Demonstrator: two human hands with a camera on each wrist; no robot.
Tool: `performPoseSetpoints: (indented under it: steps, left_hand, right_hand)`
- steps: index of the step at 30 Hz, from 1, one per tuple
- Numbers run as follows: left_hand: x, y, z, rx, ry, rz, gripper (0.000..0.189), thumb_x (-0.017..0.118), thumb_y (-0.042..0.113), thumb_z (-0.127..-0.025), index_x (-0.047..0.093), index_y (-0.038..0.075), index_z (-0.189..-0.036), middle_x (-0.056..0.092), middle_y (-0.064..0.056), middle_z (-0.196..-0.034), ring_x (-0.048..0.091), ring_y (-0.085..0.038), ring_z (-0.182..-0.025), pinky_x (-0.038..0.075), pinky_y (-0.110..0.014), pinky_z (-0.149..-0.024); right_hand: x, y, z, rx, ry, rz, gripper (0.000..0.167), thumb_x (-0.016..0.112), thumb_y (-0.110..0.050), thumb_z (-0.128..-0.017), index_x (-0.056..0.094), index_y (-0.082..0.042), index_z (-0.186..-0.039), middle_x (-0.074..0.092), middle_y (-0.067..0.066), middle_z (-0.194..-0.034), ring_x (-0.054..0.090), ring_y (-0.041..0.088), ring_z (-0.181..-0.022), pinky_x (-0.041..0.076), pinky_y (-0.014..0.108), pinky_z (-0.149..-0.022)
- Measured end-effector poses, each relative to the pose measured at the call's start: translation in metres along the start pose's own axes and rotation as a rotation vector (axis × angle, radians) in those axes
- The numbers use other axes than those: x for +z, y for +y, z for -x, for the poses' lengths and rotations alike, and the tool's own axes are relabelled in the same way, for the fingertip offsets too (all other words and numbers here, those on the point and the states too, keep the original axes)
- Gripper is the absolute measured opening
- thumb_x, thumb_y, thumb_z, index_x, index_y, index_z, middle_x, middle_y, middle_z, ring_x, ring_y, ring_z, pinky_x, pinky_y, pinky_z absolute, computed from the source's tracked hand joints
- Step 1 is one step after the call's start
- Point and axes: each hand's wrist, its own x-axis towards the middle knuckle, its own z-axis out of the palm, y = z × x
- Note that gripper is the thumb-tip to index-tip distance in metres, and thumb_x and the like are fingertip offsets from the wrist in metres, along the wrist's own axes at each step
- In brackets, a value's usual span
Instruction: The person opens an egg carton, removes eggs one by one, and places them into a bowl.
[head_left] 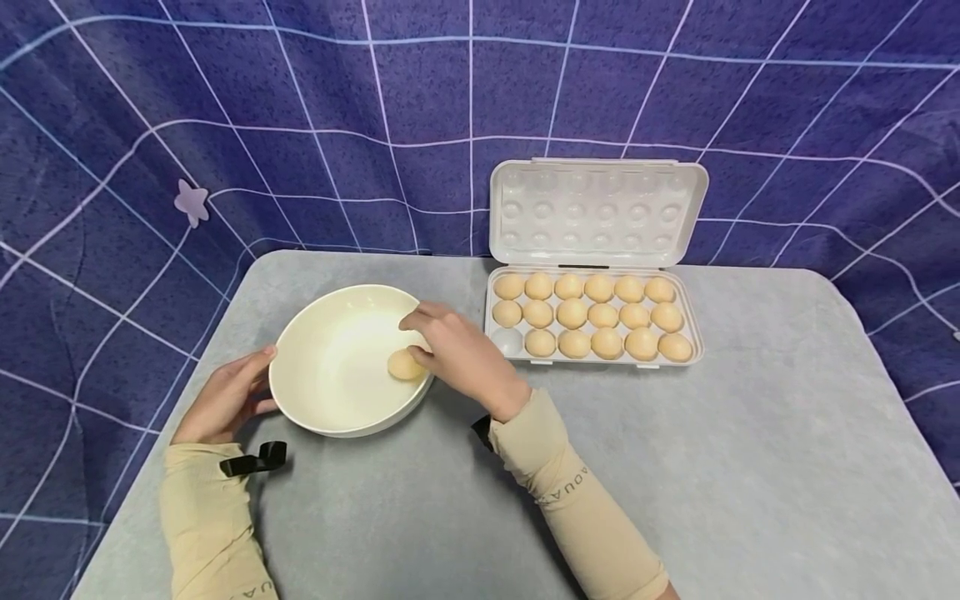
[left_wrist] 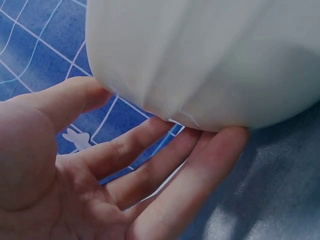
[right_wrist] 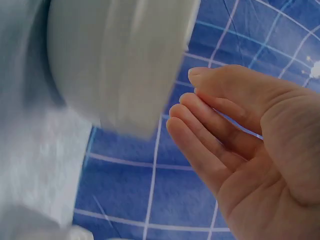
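A cream-coloured bowl (head_left: 322,367) stands at the left of the table, with one egg (head_left: 403,365) inside near its right wall. My left hand (head_left: 227,396) holds the bowl from the left; in the left wrist view its thumb and fingertips rest against the ribbed outer wall. Over the bowl's right rim reaches my right hand (head_left: 459,350), fingers loosely bent, thumb overlapping the egg. Seen from the right wrist, nothing lies between those fingers. To the right, an egg carton (head_left: 693,350) holds three rows of eggs (head_left: 572,314), and its front left cup (head_left: 507,342) has no egg.
The carton's white lid (head_left: 598,212) stands raised at the back against a blue curtain (head_left: 427,92) with a pale grid. Grey tabletop (head_left: 780,417) extends to the right and front. A black strap (head_left: 253,460) sits at the left wrist.
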Motion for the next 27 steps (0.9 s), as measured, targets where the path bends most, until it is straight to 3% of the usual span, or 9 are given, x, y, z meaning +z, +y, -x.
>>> performPoseSetpoints:
  steps: [7,15,23,27]
  left_hand:
    - [0.002,-0.002,-0.001,-0.004,0.013,-0.033,0.014,0.051,0.027,-0.105,0.065,0.025,-0.108,0.072,0.012,-0.102,0.069,-0.004,-0.093,0.061,-0.028,-0.071]
    - [0.007,-0.001,-0.003,-0.017,0.009,-0.028,0.014,0.052,0.028,-0.105,0.064,0.023,-0.108,0.072,0.011,-0.102,0.069,-0.004,-0.094,0.061,-0.028,-0.072]
    - [0.005,0.0,-0.004,-0.001,0.013,-0.033,0.016,0.052,0.028,-0.105,0.068,0.027,-0.106,0.073,0.01,-0.102,0.07,-0.005,-0.092,0.061,-0.028,-0.07]
    - [0.001,0.0,-0.003,0.013,0.004,-0.021,0.018,0.051,0.027,-0.105,0.07,0.026,-0.106,0.073,0.01,-0.102,0.07,-0.004,-0.093,0.061,-0.028,-0.07]
  right_hand:
    - [-0.016,0.019,0.019,0.043,0.093,0.005,0.023,0.07,-0.009,-0.092,0.069,-0.005,-0.114,0.067,0.006,-0.114,0.062,0.02,-0.111,0.051,0.029,-0.098]
    - [-0.026,0.053,0.035,0.118,0.186,-0.052,0.02,0.071,-0.009,-0.091,0.07,-0.004,-0.11,0.068,0.007,-0.107,0.065,0.02,-0.098,0.054,0.03,-0.088]
    - [-0.034,0.082,0.042,0.245,0.199,-0.049,0.023,0.071,-0.003,-0.087,0.068,-0.001,-0.11,0.066,0.012,-0.113,0.063,0.026,-0.107,0.053,0.037,-0.094]
    - [-0.032,0.091,0.039,0.258,0.189,-0.039,0.023,0.068,-0.004,-0.089,0.068,0.001,-0.112,0.065,0.014,-0.116,0.06,0.029,-0.113,0.05,0.039,-0.099]
